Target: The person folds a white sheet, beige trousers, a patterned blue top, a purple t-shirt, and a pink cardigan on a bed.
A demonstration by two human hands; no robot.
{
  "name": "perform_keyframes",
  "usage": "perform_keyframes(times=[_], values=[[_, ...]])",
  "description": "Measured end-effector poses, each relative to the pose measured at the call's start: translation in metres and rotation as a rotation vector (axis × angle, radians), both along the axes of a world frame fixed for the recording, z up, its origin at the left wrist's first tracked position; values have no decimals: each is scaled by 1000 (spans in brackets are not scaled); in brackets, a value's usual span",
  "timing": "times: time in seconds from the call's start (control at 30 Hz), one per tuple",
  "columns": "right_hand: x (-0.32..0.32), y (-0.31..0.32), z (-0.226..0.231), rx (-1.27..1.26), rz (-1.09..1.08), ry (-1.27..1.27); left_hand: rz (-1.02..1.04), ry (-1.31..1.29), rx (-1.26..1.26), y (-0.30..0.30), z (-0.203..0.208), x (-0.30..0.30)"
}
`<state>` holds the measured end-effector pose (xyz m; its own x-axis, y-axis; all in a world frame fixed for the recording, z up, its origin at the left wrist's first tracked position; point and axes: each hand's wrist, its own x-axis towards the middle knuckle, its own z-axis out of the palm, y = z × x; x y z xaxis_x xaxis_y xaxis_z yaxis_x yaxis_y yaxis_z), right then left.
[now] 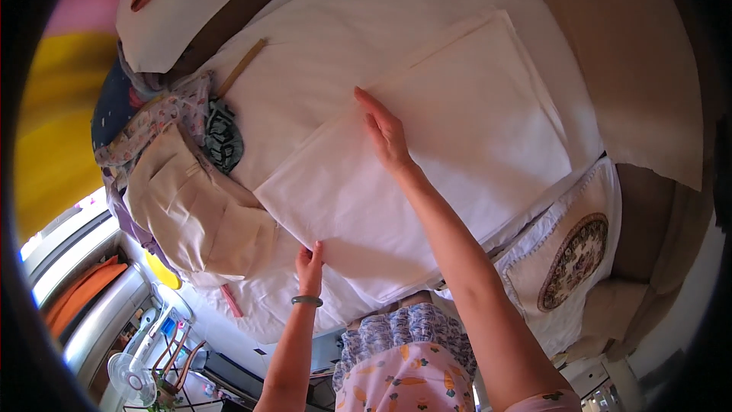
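Note:
A large white cloth, folded into a flat rectangle (473, 130), lies across the white-covered bed (305, 38). My right hand (387, 131) rests along its far left side, with the fingers straight and close together. Nearer to me, my left hand (309, 263), with a dark bangle (306, 301) at the wrist, pinches the cloth's near left edge between thumb and fingers. The fingertips are partly tucked at that edge.
On the left of the bed are a beige garment (183, 191), patterned clothes (156, 126) and a long wooden stick (242, 69). A cushion cover with an oval floral panel (576, 263) lies at the right. A fan (131, 378) stands at the lower left.

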<state>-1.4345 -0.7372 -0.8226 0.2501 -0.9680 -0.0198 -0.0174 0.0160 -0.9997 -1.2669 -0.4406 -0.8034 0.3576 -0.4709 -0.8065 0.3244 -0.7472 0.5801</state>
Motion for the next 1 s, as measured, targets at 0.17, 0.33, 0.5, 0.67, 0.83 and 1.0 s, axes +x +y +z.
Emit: perform_keyframes(times=[0.17,0.33,0.5,0.67,0.83,1.0], values=[[-23,-7,-8,-39,-11,28,21,7,-27,2,1,-2],[-24,11,-2,-22,46,53,33,7,28,2,-3,-2],[-5,24,-1,11,104,-13,44,13,40,5,-6,1],[3,32,-13,-20,70,5,48,43,29,4,-5,-1],[-17,54,-16,-55,74,48,38,77,26,5,-1,-10],[-76,146,4,66,105,180,86,90,15,20,2,-15]])
